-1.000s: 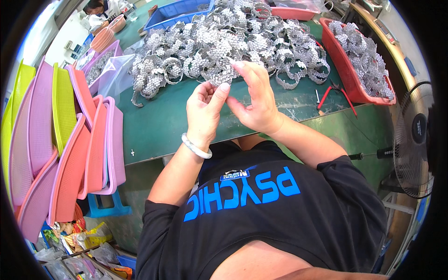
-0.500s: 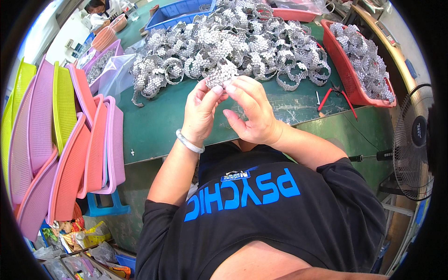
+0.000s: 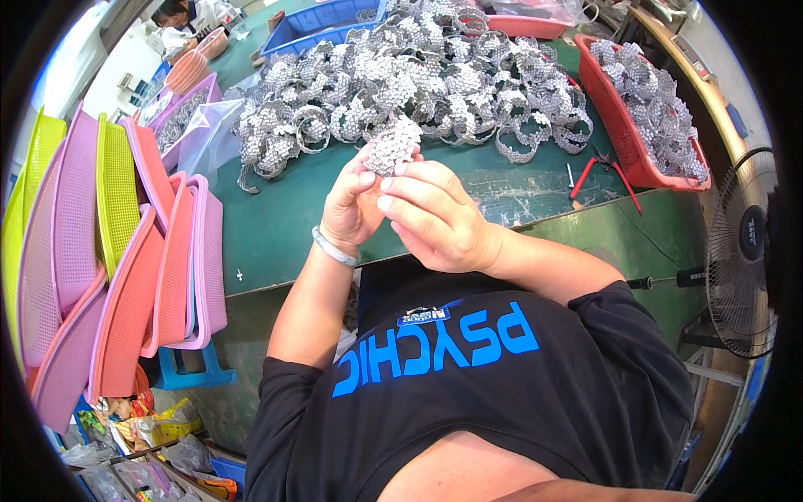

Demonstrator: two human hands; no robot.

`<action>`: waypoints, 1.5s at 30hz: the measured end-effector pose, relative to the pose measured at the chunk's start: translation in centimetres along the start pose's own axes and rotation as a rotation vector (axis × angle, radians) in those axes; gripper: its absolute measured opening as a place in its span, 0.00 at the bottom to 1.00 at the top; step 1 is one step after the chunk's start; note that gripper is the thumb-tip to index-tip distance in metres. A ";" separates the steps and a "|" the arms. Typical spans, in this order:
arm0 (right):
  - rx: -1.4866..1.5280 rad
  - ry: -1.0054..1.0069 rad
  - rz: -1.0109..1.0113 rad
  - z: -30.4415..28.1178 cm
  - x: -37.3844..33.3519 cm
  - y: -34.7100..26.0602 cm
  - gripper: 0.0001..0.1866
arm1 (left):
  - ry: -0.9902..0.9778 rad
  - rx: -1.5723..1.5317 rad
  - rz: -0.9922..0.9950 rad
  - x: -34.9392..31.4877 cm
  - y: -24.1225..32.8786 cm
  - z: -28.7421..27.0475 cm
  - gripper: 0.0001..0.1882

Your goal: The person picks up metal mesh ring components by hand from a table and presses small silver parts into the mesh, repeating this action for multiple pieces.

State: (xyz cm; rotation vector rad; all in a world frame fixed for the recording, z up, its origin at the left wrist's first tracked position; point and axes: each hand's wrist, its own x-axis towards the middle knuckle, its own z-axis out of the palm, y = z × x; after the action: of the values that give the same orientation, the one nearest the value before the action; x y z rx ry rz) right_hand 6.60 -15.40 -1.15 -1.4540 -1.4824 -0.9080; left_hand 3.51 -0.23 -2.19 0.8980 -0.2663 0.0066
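Note:
A silvery mesh metal band (image 3: 391, 148), curled like a bracelet, is held up in front of me over the near part of the table. My left hand (image 3: 353, 203) is closed on its lower left side, thumb toward me. From the right, my right hand (image 3: 442, 216) closes on the band's lower edge with bent fingers; the exact fingertip contact is partly hidden. Just beyond lies a big heap of similar silvery mesh bands (image 3: 435, 71), many curled into open rings.
Red-handled pliers (image 3: 604, 180) lie at right beside a red basket (image 3: 595, 88) of mesh bands. A black fan (image 3: 740, 251) stands far right. Stacked plastic baskets (image 3: 125, 284) crowd the left. A blue crate (image 3: 322, 29) sits behind; a person (image 3: 196, 21) sits far left.
The band has turned and shows more of its face. My right hand's fingers have bent inward, and the hand sits slightly lower and nearer the left.

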 end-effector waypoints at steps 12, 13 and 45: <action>0.021 -0.064 -0.055 0.6 -0.4 -0.8 0.16 | -0.143 -0.166 -0.042 0.0 0.1 -0.9 0.42; 0.017 -0.073 -0.063 0.6 -0.4 -0.8 0.15 | -0.149 -0.185 -0.051 0.0 0.1 -1.1 0.42; 0.184 0.099 0.330 -1.6 0.6 2.7 0.17 | -0.040 -0.234 -0.051 0.0 -0.8 -1.4 0.22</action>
State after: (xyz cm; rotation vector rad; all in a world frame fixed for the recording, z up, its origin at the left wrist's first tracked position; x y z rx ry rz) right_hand 9.43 -16.52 -0.19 -1.4415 -1.1754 -0.6155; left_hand 3.89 0.31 -3.62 0.6721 -0.2754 -0.0886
